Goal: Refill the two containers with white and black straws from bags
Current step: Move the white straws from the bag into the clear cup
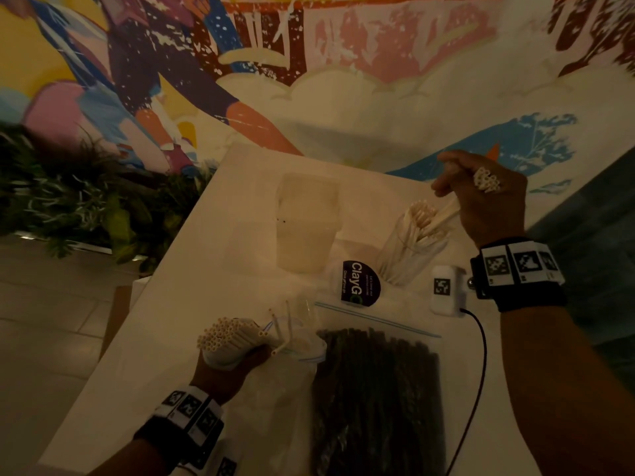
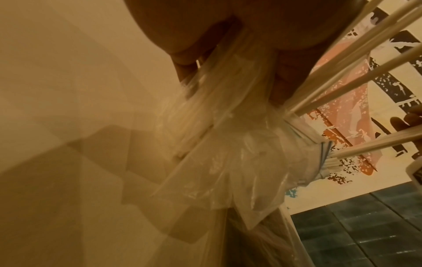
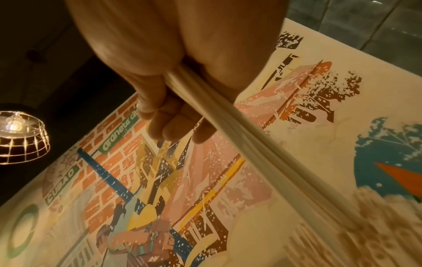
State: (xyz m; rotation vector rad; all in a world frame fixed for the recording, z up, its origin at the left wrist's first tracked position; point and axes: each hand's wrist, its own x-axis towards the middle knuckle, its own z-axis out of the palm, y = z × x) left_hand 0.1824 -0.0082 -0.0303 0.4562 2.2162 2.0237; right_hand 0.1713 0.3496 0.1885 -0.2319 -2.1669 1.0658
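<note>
My right hand (image 1: 481, 197) grips a small bundle of white straws (image 1: 486, 179), whose lower ends reach into a clear container (image 1: 409, 249) partly filled with white straws at the table's right. The same bundle (image 3: 239, 144) runs out of my fist in the right wrist view. My left hand (image 1: 226, 365) holds a clear bag of white straws (image 1: 223, 334) near the front left, open ends up. The crumpled bag (image 2: 228, 153) shows in the left wrist view with several loose straws (image 2: 342, 81) sticking out. A second, larger clear container (image 1: 305, 221) stands behind. A zip bag of black straws (image 1: 374, 400) lies flat at the front.
A round black "ClayGo" label (image 1: 359, 285) and a small white device (image 1: 445, 290) with a black cable (image 1: 481, 355) sit between the container and the black-straw bag. Plants (image 1: 79, 201) stand left of the white table (image 1: 154, 355). A painted wall (image 1: 343, 63) rises behind.
</note>
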